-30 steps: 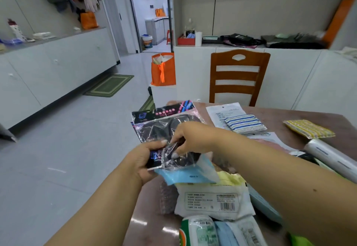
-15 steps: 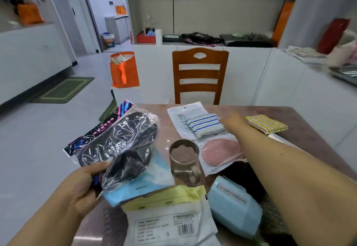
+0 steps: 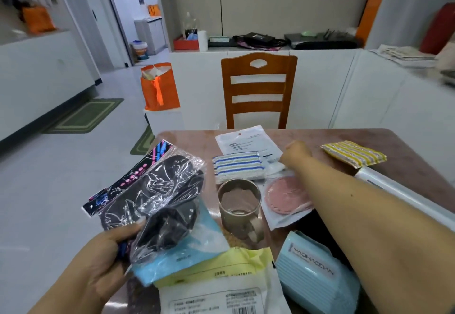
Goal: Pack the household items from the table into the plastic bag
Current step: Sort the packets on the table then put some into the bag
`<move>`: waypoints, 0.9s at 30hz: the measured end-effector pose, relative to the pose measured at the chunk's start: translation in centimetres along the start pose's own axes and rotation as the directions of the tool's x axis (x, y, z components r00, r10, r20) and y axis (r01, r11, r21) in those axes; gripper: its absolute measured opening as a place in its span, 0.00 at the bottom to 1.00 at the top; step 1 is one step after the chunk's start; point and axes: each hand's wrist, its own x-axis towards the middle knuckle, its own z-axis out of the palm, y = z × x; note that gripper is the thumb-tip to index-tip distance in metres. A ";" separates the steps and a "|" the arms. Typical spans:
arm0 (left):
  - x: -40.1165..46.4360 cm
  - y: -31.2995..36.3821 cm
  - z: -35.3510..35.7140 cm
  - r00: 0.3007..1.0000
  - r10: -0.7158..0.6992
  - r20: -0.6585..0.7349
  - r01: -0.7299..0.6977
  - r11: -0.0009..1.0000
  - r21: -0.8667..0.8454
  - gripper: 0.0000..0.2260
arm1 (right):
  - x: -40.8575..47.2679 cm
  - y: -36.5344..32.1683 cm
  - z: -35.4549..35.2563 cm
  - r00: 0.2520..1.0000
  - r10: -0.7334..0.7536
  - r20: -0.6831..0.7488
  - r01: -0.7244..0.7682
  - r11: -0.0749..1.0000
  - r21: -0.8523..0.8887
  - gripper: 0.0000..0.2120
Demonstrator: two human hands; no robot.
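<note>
1. Left hand, lower left of the frame: fingers and thumb curled round the lower edge of a clear plastic bag, holding it raised over the left edge of the table.
2. Clear plastic bag, centre left: crinkled film with dark items showing through it; a black header card with pink and blue marks sits at its upper left end. A pale blue packet lies against its lower side, overlapping the bag.
3. Right hand, upper centre right: reached across the table, fingers curled down beside the blue-striped sponge. Whether it grips anything cannot be told.
4. Blue-striped sponge, centre: lies flat on a white printed packet at the far side of the table.
5. Metal cup, centre: stands upright, just in front of the striped sponge.
6. Pink round pad, in a clear sleeve, right of the cup and partly under the right forearm.
7. Yellow-striped sponge, upper right: lies on the table apart from the other items.
8. Light blue pack, lower right: printed lettering on top, beside the right forearm.
9. Yellow packet and a white barcoded packet, bottom centre: the yellow one overlaps the white one.
10. White roll, right edge: lies aslant behind the forearm.
11. Wooden chair, upper centre, stands behind the table; an orange bag sits to its left.
</note>
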 end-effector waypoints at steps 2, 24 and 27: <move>-0.2 0.0 0.1 1.000 0.006 -0.007 -0.006 0.999 -0.040 0.07 | -0.9 -0.7 -1.7 0.998 -0.028 0.050 0.022 0.994 0.103 0.18; 1.4 -1.9 -2.7 0.999 -0.046 -0.001 0.046 0.998 -0.048 0.11 | -3.2 -4.8 3.8 0.896 -0.291 0.334 0.273 0.957 0.102 0.13; 1.0 -1.5 -2.4 0.999 -0.020 -0.029 0.019 0.998 -0.055 0.10 | -3.8 -5.4 0.6 0.952 -0.181 0.246 0.023 0.846 0.532 0.03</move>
